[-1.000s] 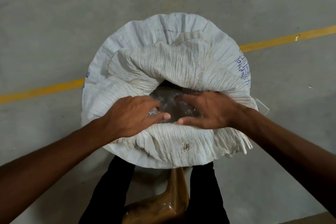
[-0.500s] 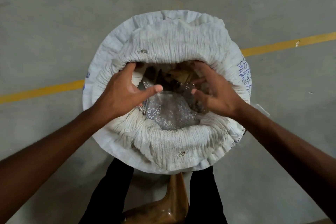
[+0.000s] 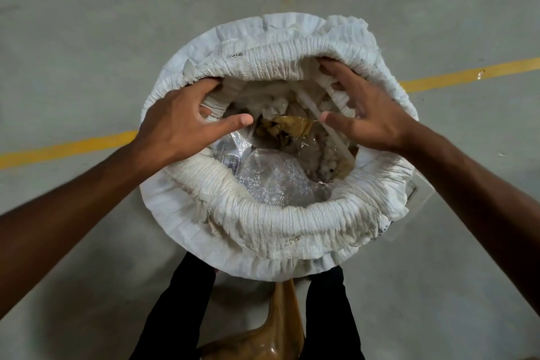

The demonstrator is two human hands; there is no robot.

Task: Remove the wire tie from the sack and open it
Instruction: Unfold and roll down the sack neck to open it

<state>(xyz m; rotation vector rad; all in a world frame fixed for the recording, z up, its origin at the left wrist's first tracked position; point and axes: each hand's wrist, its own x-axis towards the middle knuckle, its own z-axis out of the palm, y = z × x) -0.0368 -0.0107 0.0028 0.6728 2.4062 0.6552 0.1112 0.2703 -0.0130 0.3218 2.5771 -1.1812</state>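
Note:
A white woven sack (image 3: 280, 231) stands upright on the floor below me, its mouth wide open and its rim rolled outward. My left hand (image 3: 181, 123) has its fingers hooked over the far-left rim fabric, thumb pointing inward. My right hand (image 3: 371, 117) is spread, with its fingertips pressed against the inside of the far-right rim. Inside lie clear bubble wrap (image 3: 277, 181), crumpled brown paper (image 3: 289, 126) and a white strip (image 3: 327, 128). No wire tie is visible.
The sack rests on a grey concrete floor crossed by a yellow painted line (image 3: 73, 146). My legs in black trousers (image 3: 181, 316) stand right against the sack's near side, with a brown glossy object (image 3: 280, 330) between them.
The sack mouth has gone from nearly closed to wide open. Both hands moved from the near middle of the opening out to the far rim, apart from each other.

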